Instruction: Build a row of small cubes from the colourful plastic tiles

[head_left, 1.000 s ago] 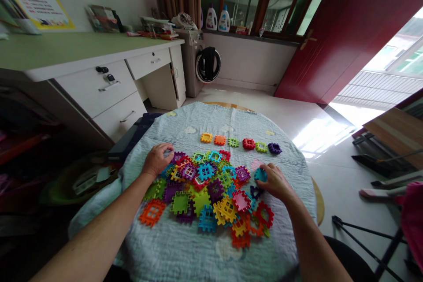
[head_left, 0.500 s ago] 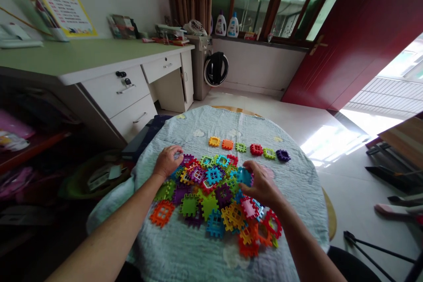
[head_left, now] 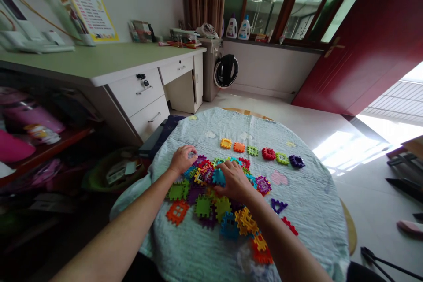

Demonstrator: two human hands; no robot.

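A pile of colourful plastic interlocking tiles, several with window cut-outs, lies on the cloth-covered round table (head_left: 307,211). My left hand (head_left: 184,159) rests at the pile's far left edge, its fingers curved and apart from the thumb, beside a purple tile (head_left: 201,159). Over the middle of the pile, my right hand (head_left: 235,181) has its thumb and fingers on a blue tile (head_left: 218,177) and hides the tiles beneath. Nearer me lie green tiles (head_left: 202,205), an orange window tile (head_left: 177,212) and yellow tiles (head_left: 246,221). A purple window tile (head_left: 263,185) sits right of my right hand.
Beyond the pile runs a row of small tiles, from a yellow one (head_left: 226,143) to a dark purple one (head_left: 296,161). A purple triangle piece (head_left: 278,205) lies at the right. Behind stand a green-topped desk (head_left: 132,55) and a washing machine (head_left: 211,68).
My right hand has moved left, from the pile's right side to over its middle, with a blue tile in its fingers. My left hand stays at the left edge. The view has shifted slightly left.
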